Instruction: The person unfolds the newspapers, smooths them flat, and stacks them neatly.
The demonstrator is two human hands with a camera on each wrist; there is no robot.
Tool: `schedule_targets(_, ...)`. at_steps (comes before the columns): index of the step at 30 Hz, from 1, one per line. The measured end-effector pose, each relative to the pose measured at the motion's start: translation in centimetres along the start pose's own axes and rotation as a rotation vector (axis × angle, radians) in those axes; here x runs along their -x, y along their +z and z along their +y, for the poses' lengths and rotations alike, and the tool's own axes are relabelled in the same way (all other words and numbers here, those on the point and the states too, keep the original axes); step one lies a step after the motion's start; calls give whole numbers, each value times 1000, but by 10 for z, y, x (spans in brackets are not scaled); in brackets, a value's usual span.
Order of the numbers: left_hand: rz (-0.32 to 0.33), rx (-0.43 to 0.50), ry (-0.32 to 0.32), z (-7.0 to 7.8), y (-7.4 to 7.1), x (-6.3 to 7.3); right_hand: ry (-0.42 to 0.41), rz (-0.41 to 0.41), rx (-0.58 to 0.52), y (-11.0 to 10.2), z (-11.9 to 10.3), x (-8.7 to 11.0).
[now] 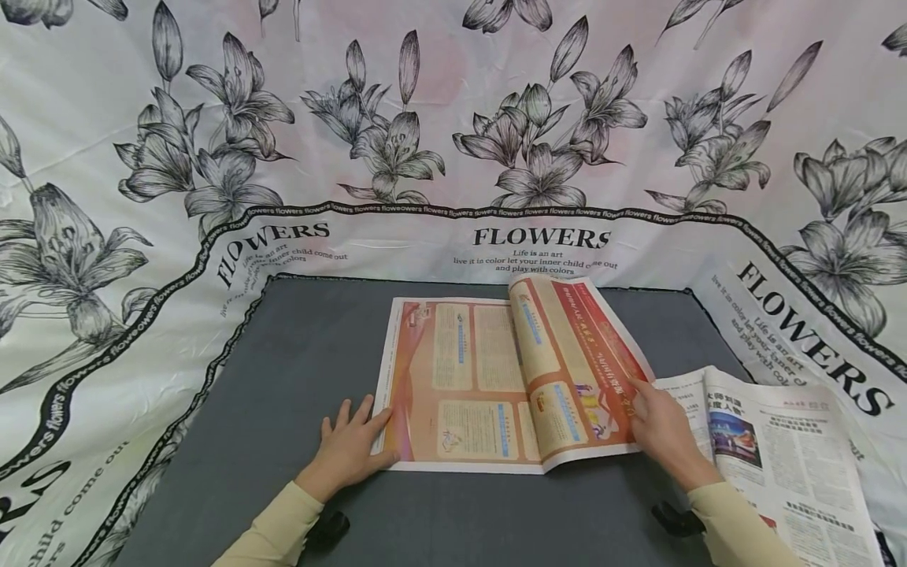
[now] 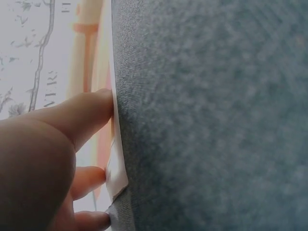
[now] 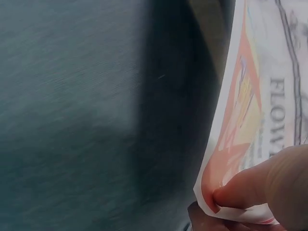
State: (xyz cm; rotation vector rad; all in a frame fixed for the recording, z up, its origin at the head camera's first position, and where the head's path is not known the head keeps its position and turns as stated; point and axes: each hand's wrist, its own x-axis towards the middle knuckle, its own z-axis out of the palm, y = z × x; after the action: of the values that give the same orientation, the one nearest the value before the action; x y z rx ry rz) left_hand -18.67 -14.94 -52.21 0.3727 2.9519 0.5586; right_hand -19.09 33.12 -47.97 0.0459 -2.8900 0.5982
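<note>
An open newspaper (image 1: 471,378) with orange and red printed pages lies on the dark grey table. Its right-hand page (image 1: 591,354) is raised and bows up from the fold. My right hand (image 1: 666,433) pinches that page near its lower right edge; in the right wrist view the thumb (image 3: 240,190) lies on top of the sheet, with fingers beneath. With fingers spread, my left hand (image 1: 349,450) rests at the newspaper's left edge. In the left wrist view the left hand's thumb (image 2: 91,110) touches the white margin.
A second, folded newspaper (image 1: 786,449) with a blue photo lies at the right, partly under my right forearm. Behind the table hangs a white cloth (image 1: 404,244) printed with lilies and "FLOWERS". Grey table surface (image 1: 283,370) stretches out to the left.
</note>
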Motion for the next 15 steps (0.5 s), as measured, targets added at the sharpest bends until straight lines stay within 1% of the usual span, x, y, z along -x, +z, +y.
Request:
schedule_targets(3,-5,-4,-10,1,-1,0,12,15,4,3,12,6)
schedule_targets(8,-12,-15,-17,0,-1,-1,60,-3,7,6,29,17)
schedule_targets(11,-17,-23,-22,0,-1,-1,75,2,10,6,34,21)
schedule_targets(15,-19,-28,-23,-1,-4,0,77,19,12,5,35,23)
